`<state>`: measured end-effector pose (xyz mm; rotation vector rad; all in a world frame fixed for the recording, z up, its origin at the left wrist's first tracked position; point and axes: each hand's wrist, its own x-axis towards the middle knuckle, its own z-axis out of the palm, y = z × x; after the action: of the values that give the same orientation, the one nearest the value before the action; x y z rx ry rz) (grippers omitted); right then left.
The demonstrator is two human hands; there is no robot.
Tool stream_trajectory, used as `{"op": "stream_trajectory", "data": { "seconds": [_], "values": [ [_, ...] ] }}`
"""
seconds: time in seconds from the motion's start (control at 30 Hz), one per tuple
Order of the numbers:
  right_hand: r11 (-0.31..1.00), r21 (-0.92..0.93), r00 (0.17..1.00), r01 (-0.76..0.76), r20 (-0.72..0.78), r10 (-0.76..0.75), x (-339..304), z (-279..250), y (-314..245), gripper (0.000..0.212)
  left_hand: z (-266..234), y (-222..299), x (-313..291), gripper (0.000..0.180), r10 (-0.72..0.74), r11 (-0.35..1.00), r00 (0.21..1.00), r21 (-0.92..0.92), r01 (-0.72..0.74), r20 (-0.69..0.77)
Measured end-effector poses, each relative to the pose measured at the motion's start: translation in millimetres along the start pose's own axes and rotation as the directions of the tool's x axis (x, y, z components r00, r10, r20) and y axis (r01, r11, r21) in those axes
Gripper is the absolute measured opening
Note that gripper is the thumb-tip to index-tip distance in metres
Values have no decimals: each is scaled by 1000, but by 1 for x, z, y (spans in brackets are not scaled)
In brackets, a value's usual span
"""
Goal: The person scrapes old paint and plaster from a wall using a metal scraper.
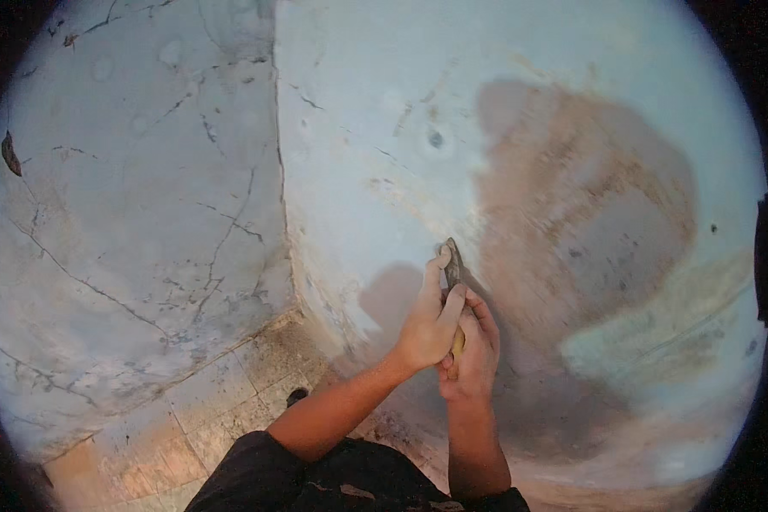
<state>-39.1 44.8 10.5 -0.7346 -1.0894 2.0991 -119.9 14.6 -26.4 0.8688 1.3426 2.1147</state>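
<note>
Both of my hands grip a scraper (453, 264) with a dark, worn metal blade and a yellowish handle, mostly hidden by my fingers. My right hand (478, 354) is closed round the handle. My left hand (431, 324) presses on the blade from the left side, its fingers reaching up toward the tip. The tip is at or very close to the pale blue painted wall (384, 119), left of a large rough brown patch (538, 205) where the paint is gone. Whether the tip touches the wall I cannot tell.
On the left a second wall (145, 154), greyish blue and cracked, meets the first at a corner. Below it runs a dirty tiled floor (222, 384). Shadows of my arms and body fall on the wall. A small dark object (297, 396) shows beside my left forearm.
</note>
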Motion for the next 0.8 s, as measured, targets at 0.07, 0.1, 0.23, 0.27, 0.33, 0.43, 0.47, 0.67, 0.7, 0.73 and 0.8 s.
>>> {"op": "stream_trajectory", "data": {
  "seconds": [0.07,0.1,0.23,0.27,0.33,0.43,0.47,0.67,0.7,0.73,0.8],
  "values": [
    [1000,-1,1000,12,-16,-12,9,22,10,23,-23,1,13,49,6,1000,1000,9,-6,-13],
    [1000,-5,1000,5,-7,-5,16,34,16,23,-35,1,20,49,8,1000,1000,15,-8,-14],
    [999,38,996,-3,84,0,50,76,44,23,-87,10,48,47,47,999,998,19,-47,-42],
    [998,56,992,-5,128,-2,57,86,50,23,-101,14,56,46,33,998,998,58,-30,-56],
    [1000,3,995,-3,98,3,72,115,60,23,-129,23,73,45,23,996,997,92,-17,-68],
    [1000,-21,998,23,62,-22,84,149,82,24,-165,33,95,45,11,997,999,71,-8,-34],
    [999,6,997,45,58,-45,85,156,89,24,-175,33,101,46,27,999,1000,25,-27,8],
    [994,-87,979,-69,186,84,140,208,89,25,-223,30,153,50,162,967,957,233,-104,-242],
    [995,-80,982,-58,176,71,147,206,95,25,-222,36,152,50,161,967,961,230,-108,-225],
    [997,-41,979,-69,190,76,149,205,99,26,-221,44,146,50,17,994,975,106,7,-223],
    [998,4,979,-64,194,62,143,185,94,27,-202,44,139,50,-127,992,975,-17,126,-183]
  ]
}}
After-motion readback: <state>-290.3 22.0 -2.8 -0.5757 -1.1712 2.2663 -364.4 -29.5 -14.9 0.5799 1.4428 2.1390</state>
